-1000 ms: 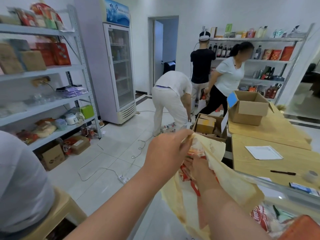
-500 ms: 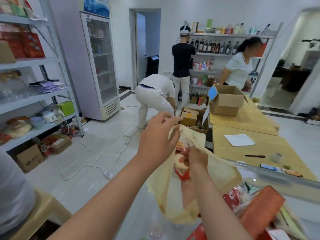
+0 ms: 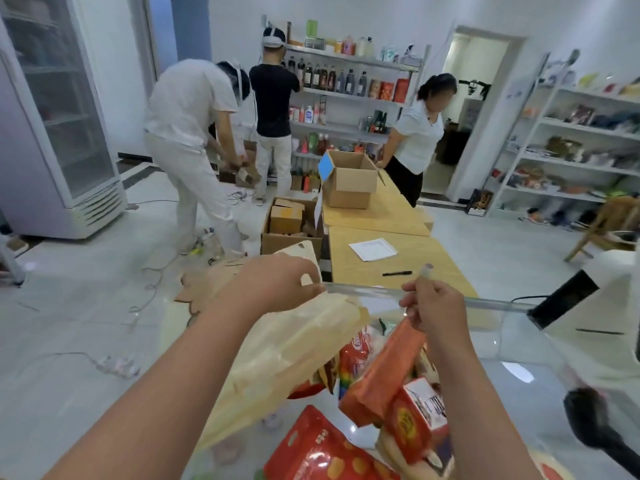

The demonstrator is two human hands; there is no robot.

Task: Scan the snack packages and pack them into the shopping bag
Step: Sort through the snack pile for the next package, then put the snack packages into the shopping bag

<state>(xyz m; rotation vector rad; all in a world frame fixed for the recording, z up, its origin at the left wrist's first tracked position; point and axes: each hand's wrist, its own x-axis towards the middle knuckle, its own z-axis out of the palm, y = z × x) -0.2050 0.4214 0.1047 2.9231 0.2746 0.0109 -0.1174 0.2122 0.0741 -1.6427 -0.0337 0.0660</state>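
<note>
My left hand (image 3: 277, 284) grips the top edge of the beige shopping bag (image 3: 284, 355) and holds it up over the left end of the glass counter (image 3: 519, 344). My right hand (image 3: 434, 306) is outside the bag, its curled fingers pinching the top corner of an orange snack package (image 3: 381, 372). That package leans on a pile with a red and yellow box (image 3: 417, 420) and a red and white packet (image 3: 356, 351). A red pouch (image 3: 322, 452) lies nearest me. The bag's contents are hidden.
A black handheld scanner (image 3: 592, 424) lies at the counter's right. Wooden tables (image 3: 381, 265) beyond hold a pen, papers and an open cardboard box (image 3: 349, 181). Three people stand by the back shelves (image 3: 346, 95). Cables and a power strip (image 3: 114, 363) lie on the floor.
My right hand came out of the bag and moved right to the orange package. My view swung right and down, bringing the counter and snack pile into sight.
</note>
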